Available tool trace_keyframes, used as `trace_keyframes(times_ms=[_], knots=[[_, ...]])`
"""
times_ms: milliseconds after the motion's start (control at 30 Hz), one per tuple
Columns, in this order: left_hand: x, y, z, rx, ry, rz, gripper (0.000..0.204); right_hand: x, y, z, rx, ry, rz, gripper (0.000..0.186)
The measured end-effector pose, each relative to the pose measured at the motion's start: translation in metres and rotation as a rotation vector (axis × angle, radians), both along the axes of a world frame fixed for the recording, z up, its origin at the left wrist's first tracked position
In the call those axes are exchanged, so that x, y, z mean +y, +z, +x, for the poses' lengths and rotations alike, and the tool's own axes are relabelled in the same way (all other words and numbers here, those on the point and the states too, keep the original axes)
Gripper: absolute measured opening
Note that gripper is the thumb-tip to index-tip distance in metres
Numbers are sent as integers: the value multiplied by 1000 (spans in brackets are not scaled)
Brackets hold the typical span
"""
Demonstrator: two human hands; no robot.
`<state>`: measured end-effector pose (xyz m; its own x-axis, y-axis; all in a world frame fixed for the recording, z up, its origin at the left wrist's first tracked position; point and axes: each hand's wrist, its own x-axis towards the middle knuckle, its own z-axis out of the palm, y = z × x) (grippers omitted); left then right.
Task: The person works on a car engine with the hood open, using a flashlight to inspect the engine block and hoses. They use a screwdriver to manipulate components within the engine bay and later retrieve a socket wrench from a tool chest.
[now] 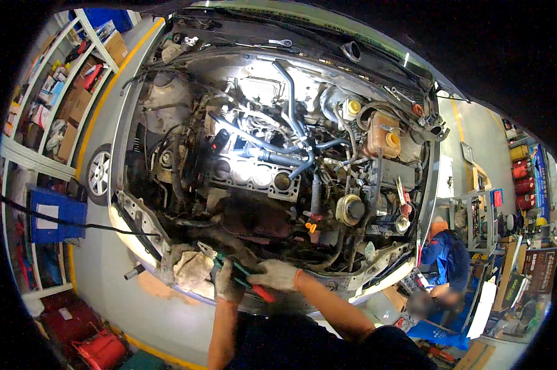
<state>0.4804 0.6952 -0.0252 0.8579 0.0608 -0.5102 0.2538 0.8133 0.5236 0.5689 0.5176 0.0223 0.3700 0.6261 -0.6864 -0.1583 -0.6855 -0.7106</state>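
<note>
I see off-white gloves on the left hand (229,283) and right hand (278,274), the right one edged in orange. The tool (265,292) shows green and red; the rag (193,271) is blotchy beige. I read amber-brown on the tank (377,135), yellow on its cap (393,140), silver on the engine block (248,174).

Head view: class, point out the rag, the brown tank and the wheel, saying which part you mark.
Rag (194,273), head view: the middle of its crumpled surface.
Brown tank (377,133), head view: its body.
Wheel (99,175), head view: its hub.
</note>
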Motion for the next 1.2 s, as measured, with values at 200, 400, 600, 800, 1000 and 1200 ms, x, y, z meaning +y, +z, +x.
trace_keyframes(times_ms=[200,400,600,800,1000,1200], knots=[[33,11,-11,177,35,-20,27,-76,-87,164,-604,-596,-175,45],[52,6,-44,244,-84,173,26,-142,-240,319,-712,-1018,-319,44],[66,19,-54,358,-151,279,33,-83,-267,338,-541,-1106,-714,54],[65,-3,-46,321,-207,290,28,-84,-240,305,-861,-959,-618,29],[52,2,-51,222,-170,272,29,-108,-127,233,-765,-1181,-503,36],[51,31,-78,177,-396,431,38,-151,-12,76,-798,-1294,-305,23]])
